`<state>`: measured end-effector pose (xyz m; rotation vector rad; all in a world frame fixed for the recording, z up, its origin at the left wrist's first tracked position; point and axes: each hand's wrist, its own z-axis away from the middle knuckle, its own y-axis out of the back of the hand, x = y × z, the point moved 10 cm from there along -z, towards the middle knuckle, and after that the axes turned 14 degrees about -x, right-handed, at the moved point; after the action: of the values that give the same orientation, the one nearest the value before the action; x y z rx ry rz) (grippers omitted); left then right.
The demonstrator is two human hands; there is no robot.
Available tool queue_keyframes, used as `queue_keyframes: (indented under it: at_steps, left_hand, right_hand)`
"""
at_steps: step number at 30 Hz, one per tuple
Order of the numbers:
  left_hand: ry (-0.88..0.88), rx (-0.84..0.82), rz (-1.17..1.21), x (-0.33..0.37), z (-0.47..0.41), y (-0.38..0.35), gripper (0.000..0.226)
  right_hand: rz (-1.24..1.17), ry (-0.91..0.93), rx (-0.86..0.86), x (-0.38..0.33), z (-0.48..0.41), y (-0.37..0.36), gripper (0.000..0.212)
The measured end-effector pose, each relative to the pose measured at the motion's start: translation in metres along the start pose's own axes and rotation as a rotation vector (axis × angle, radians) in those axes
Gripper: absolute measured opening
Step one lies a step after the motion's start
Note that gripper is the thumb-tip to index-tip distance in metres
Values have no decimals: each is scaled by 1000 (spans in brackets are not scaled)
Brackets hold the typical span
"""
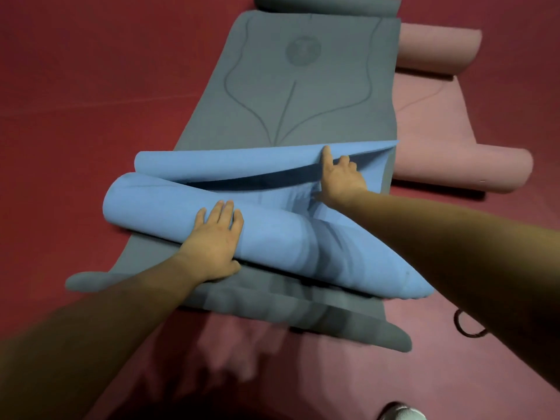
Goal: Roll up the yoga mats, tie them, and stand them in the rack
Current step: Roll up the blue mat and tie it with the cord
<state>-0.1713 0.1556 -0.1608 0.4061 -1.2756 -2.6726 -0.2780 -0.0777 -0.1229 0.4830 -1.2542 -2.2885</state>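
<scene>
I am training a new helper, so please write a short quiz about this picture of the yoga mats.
1. True or false: the soft blue yoga mat is already fully rolled and tied.
2. What lies directly under it? A) the flat grey yoga mat B) the pale pink yoga mat C) a rack
3. Fill in: the left hand rests flat on the blue ____; the right hand holds the loose edge.
Key: 1 false; 2 A; 3 roll.
</scene>
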Motion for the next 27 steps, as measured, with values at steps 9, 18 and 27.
queue_keyframes:
  at_steps: [9,18,27]
  left_hand:
    - [-27,47,17,0,9,-7,109]
    - [-27,-7,47,-11,-9,9,117]
    - [-7,36,168,-31,-26,19,74]
  right_hand:
    - [521,-6,223,-36,-23,74,39]
    - [194,472,517,-83,65,72,27]
    - [248,683,397,-72,126,-55,16]
